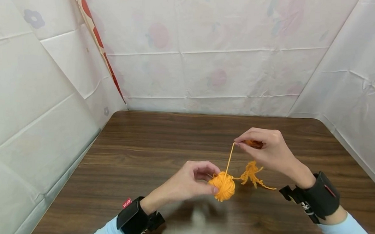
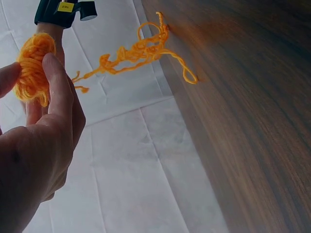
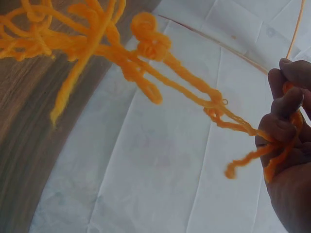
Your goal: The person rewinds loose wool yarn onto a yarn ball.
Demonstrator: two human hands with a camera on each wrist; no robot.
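Yarn ball (image 1: 224,185) sits pinched in the left hand (image 1: 187,182) just above the desk (image 1: 147,146); up and right of the ball, the right hand (image 1: 270,149) pinches a taut strand (image 1: 229,158), with a loose tangle (image 1: 251,173) right of the ball. From the left wrist, fingers (image 2: 56,92) clasp the ball, tangle beyond. From the right wrist, fingertips (image 3: 282,128) nip the yarn. Judged best: keep the strand taut and the ball steady so wraps lie evenly.

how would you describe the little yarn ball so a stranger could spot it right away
Look at the dark wooden table, near its front middle. The left hand pinches a small orange yarn ball there; unlike the loose tangle beside it, it is round and tightly wound.
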